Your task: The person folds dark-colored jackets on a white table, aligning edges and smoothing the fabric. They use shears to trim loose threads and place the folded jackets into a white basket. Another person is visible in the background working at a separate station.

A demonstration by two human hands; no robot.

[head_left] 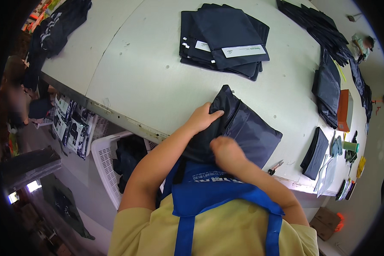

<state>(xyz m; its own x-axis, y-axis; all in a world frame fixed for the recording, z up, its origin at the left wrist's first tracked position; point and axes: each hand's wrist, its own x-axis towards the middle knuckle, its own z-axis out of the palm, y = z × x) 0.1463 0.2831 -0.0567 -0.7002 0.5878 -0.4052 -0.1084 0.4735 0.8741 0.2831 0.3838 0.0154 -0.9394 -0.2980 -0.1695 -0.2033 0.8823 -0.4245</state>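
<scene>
2 hands at 1 folded dark cloth item (258,132): L hand (205,118) grips its upper L part, thumb on top; R hand (228,152), blurred, is curled at its lower middle, can't tell if it's pinching anything. Item lies at the nr edge of 1 pale table (145,81), in front of the person: near-black on L, dk navy w/ slight sheen on R, creased, roughly square, w/ a folded edge running across & 1 corner pointing away. 1 pr snips (276,167) lies just R of it; further R, 1 folded dark bundle (315,152), 1 green roll (350,146), 1 orange box (344,110). Beyond the item, 1 stack of black pouches (232,32), exact no. unclear, w/ 2 white labels (243,51) showing. Lower L, beside table, 1 white basket (105,158) w/ dark cloth inside.
</scene>
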